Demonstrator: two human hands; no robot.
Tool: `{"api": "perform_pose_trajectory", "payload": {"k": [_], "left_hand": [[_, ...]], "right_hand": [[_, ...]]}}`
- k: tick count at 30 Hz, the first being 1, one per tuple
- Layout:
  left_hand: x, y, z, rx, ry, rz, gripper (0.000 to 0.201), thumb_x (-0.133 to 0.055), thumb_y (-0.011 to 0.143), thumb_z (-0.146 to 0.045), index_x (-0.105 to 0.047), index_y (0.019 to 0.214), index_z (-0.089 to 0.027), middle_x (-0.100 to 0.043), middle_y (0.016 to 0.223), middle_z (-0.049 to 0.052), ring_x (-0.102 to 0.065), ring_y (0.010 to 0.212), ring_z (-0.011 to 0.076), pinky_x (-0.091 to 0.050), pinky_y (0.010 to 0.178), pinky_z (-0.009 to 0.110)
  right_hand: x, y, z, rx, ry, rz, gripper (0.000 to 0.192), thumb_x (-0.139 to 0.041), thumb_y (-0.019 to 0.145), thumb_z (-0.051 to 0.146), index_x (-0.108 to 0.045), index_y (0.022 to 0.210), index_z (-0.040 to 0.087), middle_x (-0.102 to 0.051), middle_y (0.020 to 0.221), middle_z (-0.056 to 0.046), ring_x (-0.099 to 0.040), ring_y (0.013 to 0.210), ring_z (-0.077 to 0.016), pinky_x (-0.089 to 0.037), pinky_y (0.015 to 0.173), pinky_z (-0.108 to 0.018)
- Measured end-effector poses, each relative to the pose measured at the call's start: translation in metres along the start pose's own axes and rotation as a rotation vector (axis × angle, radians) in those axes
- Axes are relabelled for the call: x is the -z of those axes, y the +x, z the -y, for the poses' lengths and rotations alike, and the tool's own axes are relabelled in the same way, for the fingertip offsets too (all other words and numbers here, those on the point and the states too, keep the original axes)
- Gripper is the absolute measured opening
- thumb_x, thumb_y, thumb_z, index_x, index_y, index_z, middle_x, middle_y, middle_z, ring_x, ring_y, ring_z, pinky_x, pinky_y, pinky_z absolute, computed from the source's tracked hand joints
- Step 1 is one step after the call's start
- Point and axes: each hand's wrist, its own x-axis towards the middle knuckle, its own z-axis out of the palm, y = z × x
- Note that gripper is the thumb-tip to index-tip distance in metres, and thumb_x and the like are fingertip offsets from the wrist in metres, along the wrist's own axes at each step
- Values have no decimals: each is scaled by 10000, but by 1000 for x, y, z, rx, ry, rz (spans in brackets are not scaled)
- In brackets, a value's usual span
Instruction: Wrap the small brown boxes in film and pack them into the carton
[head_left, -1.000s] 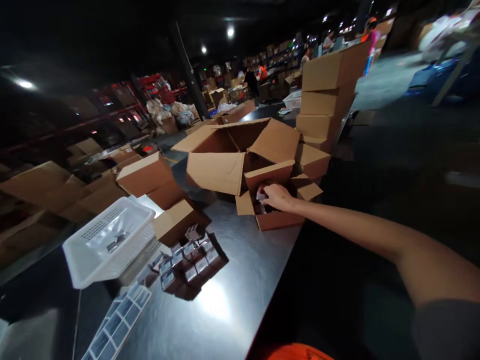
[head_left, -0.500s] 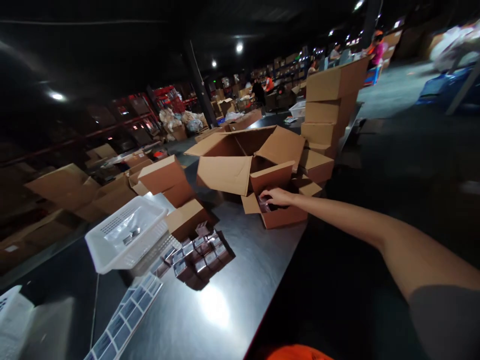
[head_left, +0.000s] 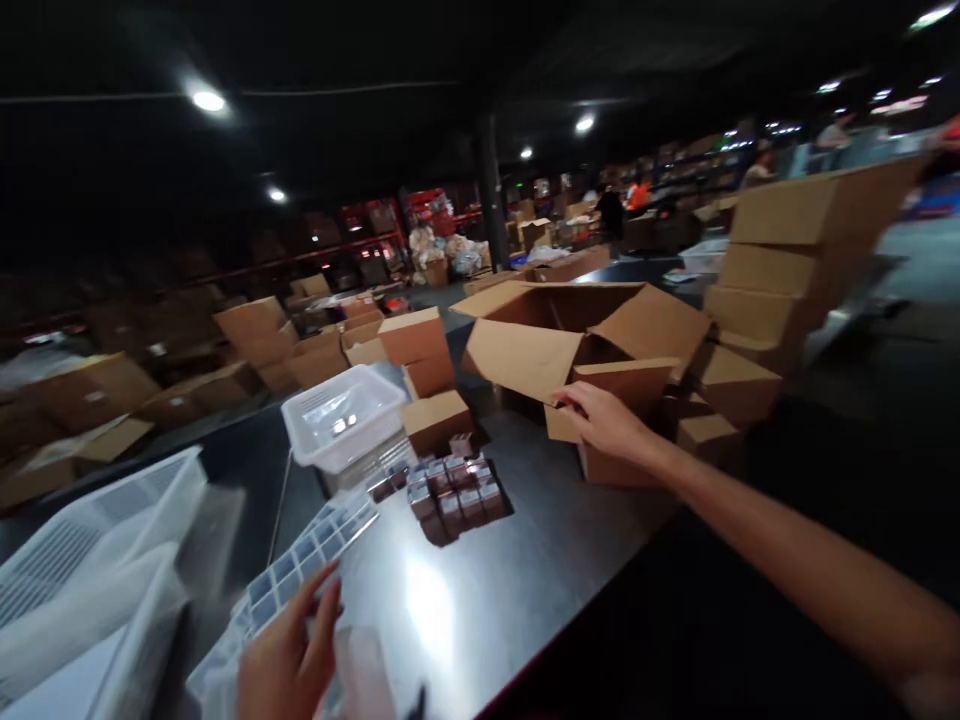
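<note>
At the far left, white plastic baskets (head_left: 90, 560) stood at the edge of the dark shiny surface (head_left: 480, 600). Next to them, low in the view, the left hand (head_left: 289, 655) was raised above the surface with its fingers (head_left: 324, 610) loosely curled beside a long sheet of labels (head_left: 304, 555); I could not tell if the fingers really gripped the sheet or only touched it. Behind the sheet stood a white tray (head_left: 345, 415), and just to its right a group of small dark boxes (head_left: 454, 495) sat together on the surface, near a closed carton (head_left: 435, 420). Further right, the right hand (head_left: 604, 425) reached out to a small open carton (head_left: 622, 420), its fingers bent over the near edge of the carton; what they held, if anything, was hidden. Behind it lay a large open carton (head_left: 570, 330), and at the far right a stack of closed cartons (head_left: 795, 260) stood.
</note>
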Motion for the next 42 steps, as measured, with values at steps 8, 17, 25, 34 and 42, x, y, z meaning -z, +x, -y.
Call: {"api": "perform_pose_trajectory", "payload": {"k": [8,17,25,34,42], "left_hand": [[-46,30,-58,-236,-106,-107,443,-373,1011,-460,-694,1140,-184,-663,620,1,-624,547,130,-412,589,227],[-53,21,-10,25,270,0,401,-336,1044,-365,-692,1117,-195,-737,814,54,-641,657,162,-317,603,257],[-89,39,20,139,383,324,347,-420,1017,-386,-712,1072,-205,-704,686,92,-637,616,233,-197,564,287],[-96,36,57,159,28,407,380,-360,1029,-388,-700,1096,-232,-664,651,1,-583,552,153,-326,594,250],[-87,36,62,201,-68,217,362,-394,994,-369,-716,1060,-217,-605,577,-11,-498,458,140,-288,551,256]], "right_hand": [[-121,-55,140,453,613,312,465,-761,830,293,-558,1238,196,-727,1009,-63,-712,898,-202,-573,820,-337],[-168,-43,127,162,654,557,260,-692,866,281,-675,1107,185,-775,816,-28,-748,753,-193,-580,714,-307],[-215,-73,116,792,44,-213,195,-623,916,158,-731,1058,236,-783,1092,-49,-676,1086,-277,-482,975,-496],[-230,-54,116,375,220,199,322,-712,901,323,-681,1176,159,-755,1003,-95,-673,921,-251,-532,793,-410],[-254,-58,124,461,221,112,163,-666,931,170,-703,1089,186,-797,1030,-53,-728,1020,-221,-479,1003,-425]]}}
